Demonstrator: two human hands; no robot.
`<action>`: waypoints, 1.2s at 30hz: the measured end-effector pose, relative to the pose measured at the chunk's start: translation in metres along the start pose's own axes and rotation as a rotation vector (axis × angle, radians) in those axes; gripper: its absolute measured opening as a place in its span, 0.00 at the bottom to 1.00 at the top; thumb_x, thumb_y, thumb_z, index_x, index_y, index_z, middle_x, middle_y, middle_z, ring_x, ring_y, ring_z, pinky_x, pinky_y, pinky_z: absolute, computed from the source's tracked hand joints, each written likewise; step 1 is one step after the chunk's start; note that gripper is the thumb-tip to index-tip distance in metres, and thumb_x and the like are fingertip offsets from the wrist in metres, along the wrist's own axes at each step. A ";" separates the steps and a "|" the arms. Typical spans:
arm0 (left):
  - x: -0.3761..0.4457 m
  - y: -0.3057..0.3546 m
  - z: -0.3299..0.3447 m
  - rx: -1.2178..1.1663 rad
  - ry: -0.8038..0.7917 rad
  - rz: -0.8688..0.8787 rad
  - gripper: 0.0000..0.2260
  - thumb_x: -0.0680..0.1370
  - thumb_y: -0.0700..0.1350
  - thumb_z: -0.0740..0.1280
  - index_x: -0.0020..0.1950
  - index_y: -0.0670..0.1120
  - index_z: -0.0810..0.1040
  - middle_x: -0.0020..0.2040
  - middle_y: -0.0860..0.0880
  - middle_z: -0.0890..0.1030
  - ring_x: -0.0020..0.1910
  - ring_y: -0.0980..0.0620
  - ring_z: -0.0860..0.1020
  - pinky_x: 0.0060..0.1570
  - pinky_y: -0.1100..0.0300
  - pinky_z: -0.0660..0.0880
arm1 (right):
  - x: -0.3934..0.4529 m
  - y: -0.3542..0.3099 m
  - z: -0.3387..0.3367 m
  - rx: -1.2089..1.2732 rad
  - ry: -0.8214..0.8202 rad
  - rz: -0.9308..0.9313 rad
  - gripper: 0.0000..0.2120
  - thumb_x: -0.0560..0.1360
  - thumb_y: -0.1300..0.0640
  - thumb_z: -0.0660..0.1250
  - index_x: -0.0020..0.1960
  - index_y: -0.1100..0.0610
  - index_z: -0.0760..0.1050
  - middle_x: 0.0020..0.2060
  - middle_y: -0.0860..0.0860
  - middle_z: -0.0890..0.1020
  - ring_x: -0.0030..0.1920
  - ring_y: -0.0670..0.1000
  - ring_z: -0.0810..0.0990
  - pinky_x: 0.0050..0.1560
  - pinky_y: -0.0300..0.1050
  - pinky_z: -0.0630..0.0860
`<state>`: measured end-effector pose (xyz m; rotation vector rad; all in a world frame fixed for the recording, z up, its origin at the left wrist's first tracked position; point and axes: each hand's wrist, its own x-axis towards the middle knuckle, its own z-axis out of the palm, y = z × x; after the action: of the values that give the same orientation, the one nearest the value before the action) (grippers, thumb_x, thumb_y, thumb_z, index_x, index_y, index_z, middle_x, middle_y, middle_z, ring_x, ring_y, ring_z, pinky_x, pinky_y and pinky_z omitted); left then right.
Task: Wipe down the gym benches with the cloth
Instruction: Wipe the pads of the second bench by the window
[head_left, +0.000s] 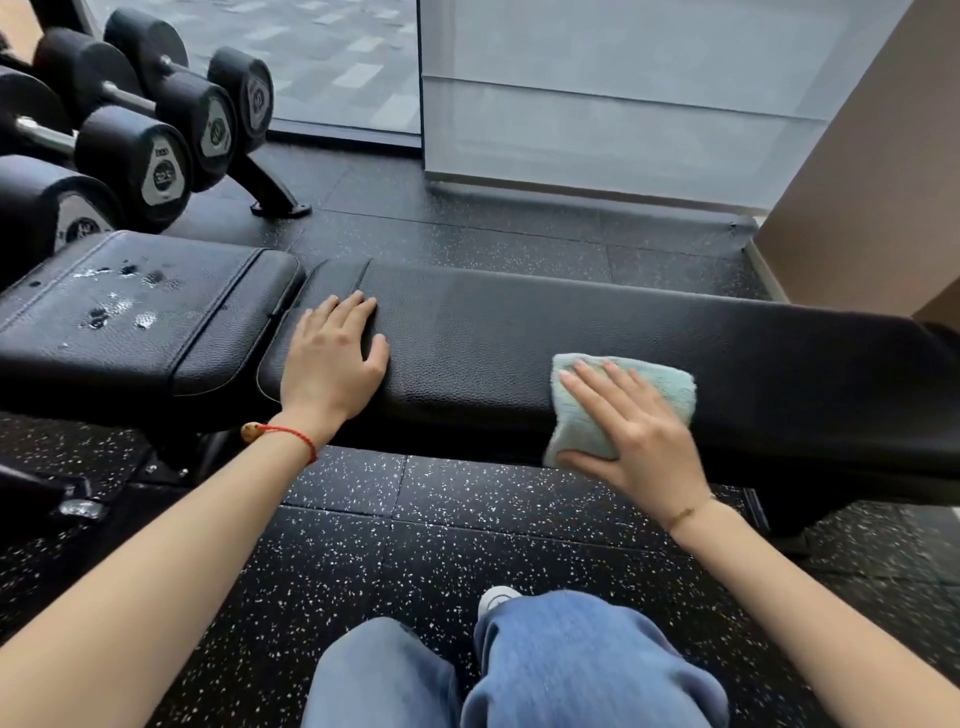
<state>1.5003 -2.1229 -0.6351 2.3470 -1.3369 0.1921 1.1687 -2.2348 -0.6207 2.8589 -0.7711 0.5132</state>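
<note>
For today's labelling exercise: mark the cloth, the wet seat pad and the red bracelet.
cloth (670, 387): head view, on its bare far right corner beyond the fingers.
seat pad (124, 306): head view, on its top among the wet spots.
bracelet (291, 430): head view, on the red cord across the left wrist.

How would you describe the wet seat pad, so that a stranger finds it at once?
Start at the dumbbell rack on the left. Directly below it lies the short black seat pad, beside the long pad. Only this pad carries shiny wet drops.
</note>
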 end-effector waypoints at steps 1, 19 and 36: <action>0.000 0.001 0.000 0.001 0.002 -0.002 0.28 0.76 0.56 0.53 0.72 0.46 0.71 0.74 0.46 0.70 0.74 0.44 0.65 0.75 0.47 0.57 | 0.014 -0.015 0.003 -0.002 -0.019 -0.032 0.40 0.69 0.33 0.65 0.75 0.51 0.62 0.73 0.48 0.66 0.74 0.52 0.64 0.73 0.55 0.62; -0.001 0.003 -0.003 0.000 0.016 -0.003 0.27 0.76 0.55 0.54 0.72 0.45 0.71 0.74 0.46 0.70 0.74 0.43 0.65 0.75 0.48 0.56 | 0.085 0.016 0.017 0.389 -0.143 0.141 0.31 0.75 0.37 0.61 0.73 0.51 0.65 0.74 0.49 0.65 0.75 0.54 0.59 0.76 0.50 0.51; -0.002 0.001 -0.005 -0.004 0.027 -0.008 0.27 0.76 0.56 0.55 0.72 0.47 0.72 0.73 0.48 0.71 0.74 0.45 0.65 0.75 0.49 0.57 | 0.170 -0.018 0.040 0.344 -0.240 0.161 0.28 0.78 0.43 0.60 0.76 0.49 0.59 0.76 0.50 0.59 0.76 0.56 0.55 0.76 0.57 0.48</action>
<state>1.4995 -2.1199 -0.6310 2.3381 -1.3135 0.2177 1.3270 -2.3067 -0.5983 3.2364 -1.0520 0.3539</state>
